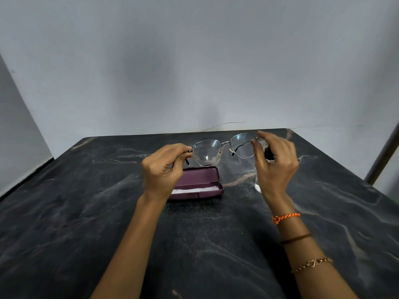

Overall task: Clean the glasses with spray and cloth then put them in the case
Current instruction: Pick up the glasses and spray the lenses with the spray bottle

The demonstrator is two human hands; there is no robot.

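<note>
Both hands, the left hand (pixel 164 167) and right hand (pixel 274 160), pinch the glasses (pixel 224 151) by the hinges above the open case (pixel 200 182); fingertips risk smudging a lens, or a slip dropping them.

We saw dim, even light | glints on glasses (pixel 224 149) lenses | soft focus overall | table (pixel 86 212) edges bowed by wide-angle.

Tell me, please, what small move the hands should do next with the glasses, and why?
Probably lower the thin metal-framed glasses to the dark marble table and free the right hand to reach the clear spray bottle behind it. Both hands, left hand too, pinch the frame's ends, so nothing can spray yet. The open purple case holds something white, perhaps the cloth.
</note>
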